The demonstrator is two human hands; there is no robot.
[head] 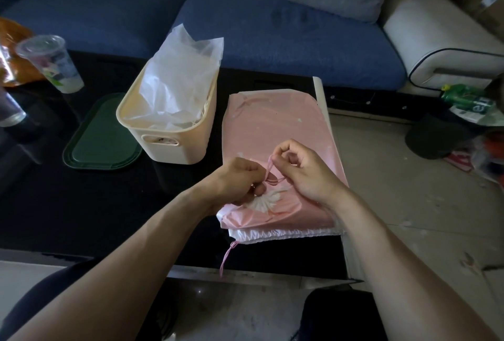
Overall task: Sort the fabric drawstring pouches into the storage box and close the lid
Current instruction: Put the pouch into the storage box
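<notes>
A stack of pink drawstring pouches [275, 127] lies flat on the right end of the black table [81, 204]. My left hand [240, 179] and my right hand [305, 168] both pinch the thin pink drawstring [271, 170] of the top pouch, near its gathered white mouth. Another pink cord [227, 257] hangs off the table's front edge. The cream storage box [174, 144] stands to the left of the stack, with a clear plastic bag [182, 73] sticking out of it. Its dark green lid [101, 136] lies flat on the table left of the box.
A clear plastic cup [51, 63] and an orange bag [16, 54] sit at the table's far left. A blue sofa [286, 37] runs behind the table. Bottles and clutter [469, 100] lie on the floor to the right.
</notes>
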